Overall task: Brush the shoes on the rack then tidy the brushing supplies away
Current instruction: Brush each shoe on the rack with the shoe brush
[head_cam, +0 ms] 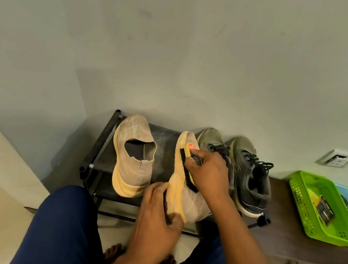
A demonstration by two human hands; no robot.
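1. The beige shoe [186, 199] gripped by the left hand [155, 218] has a knit cloth upper, matt and dingy, with a smooth pale-yellow foam-like sole.
2. The brush [191, 165] under the right hand [207, 171] has a glossy yellow plastic back and coarse black bristles.
3. The rack [97, 162] beyond the left hand has matt black tubes and a dusty dark fabric shelf.
4. The dark shoes [247, 175] just right of the right hand are mesh cloth with woven laces.
5. The green basket [299, 199], well right of both hands, is glossy perforated plastic on a dark wood-grain surface [279, 235].
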